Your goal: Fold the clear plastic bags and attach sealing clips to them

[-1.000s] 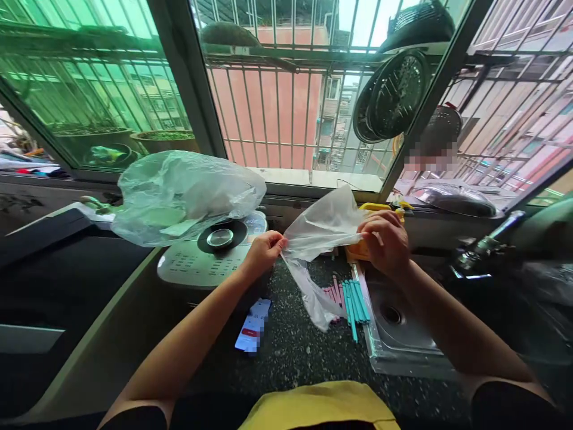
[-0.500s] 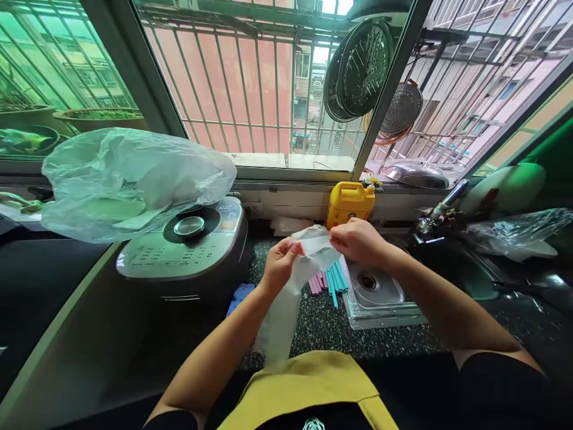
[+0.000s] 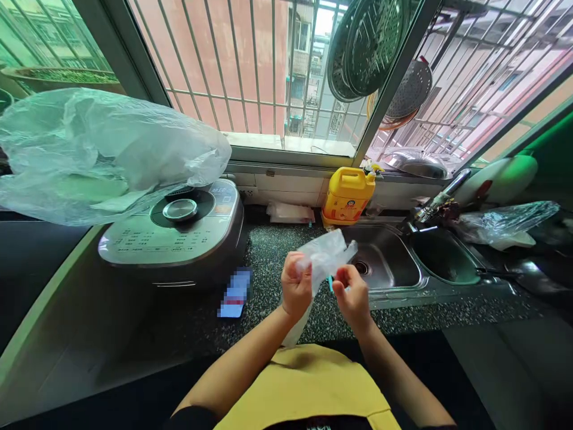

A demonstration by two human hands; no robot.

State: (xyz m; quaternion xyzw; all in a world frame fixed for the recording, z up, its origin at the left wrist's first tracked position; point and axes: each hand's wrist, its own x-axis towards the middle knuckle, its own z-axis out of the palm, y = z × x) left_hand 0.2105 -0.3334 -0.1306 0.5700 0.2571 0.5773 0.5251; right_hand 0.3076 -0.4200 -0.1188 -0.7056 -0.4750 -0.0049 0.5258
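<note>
A thin, whitish clear plastic bag (image 3: 329, 251) is bunched up over the counter, its lower part hanging down towards my yellow apron. My left hand (image 3: 297, 288) is closed around the bag's side, thumb against the curled fingers. On the other side, my right hand (image 3: 354, 297) has its fingers curled in a pinch at the bag's right edge; the exact grip is partly hidden. Behind my hands, a bit of turquoise sticks (image 3: 330, 283) shows between the bag and the right fingers.
A rice cooker (image 3: 179, 239) stands left under a large inflated plastic bag (image 3: 111, 155). A blue packet (image 3: 236, 292) lies on the speckled counter (image 3: 268, 251). Ahead are a yellow jug (image 3: 349, 197) and a flat clear package (image 3: 290, 212). The sink (image 3: 389, 257) is at right.
Both hands have come lower and closer to me with the bag. My right hand has dropped from the bag's top to its right edge. The view has tilted down.
</note>
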